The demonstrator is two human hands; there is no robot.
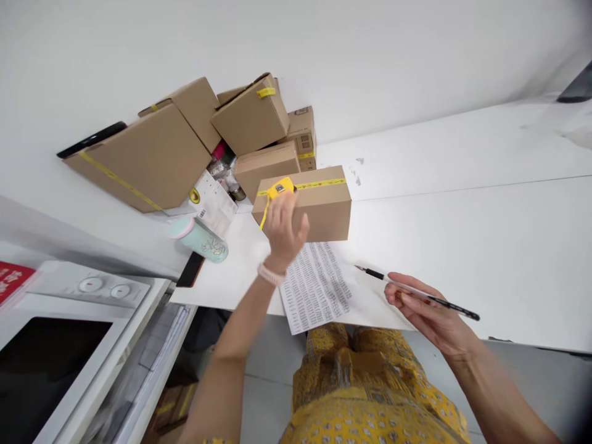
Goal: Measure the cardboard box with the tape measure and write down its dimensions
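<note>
My right hand (430, 317) pinches a black-and-clear pen (411, 288) over the front of the white table, its tip pointing left. My left hand (284, 228), slightly blurred, reaches over a closed cardboard box (326, 213) with its thumb apart from the fingers. Its fingertips are at the lower edge of a yellow tape measure (280, 187) on top of that box; whether they touch it I cannot tell. A strip of yellow blade hangs down the box's left side. Below the box lies a printed sheet (314, 287), its lower end past the table edge.
Several cardboard boxes (252, 120) are stacked at the back left against the wall. A mint tumbler (203, 237) with a pink lid leans beside a white package (215, 206). At the lower left stands a white microwave (92, 290). The white table (462, 228) stretches right.
</note>
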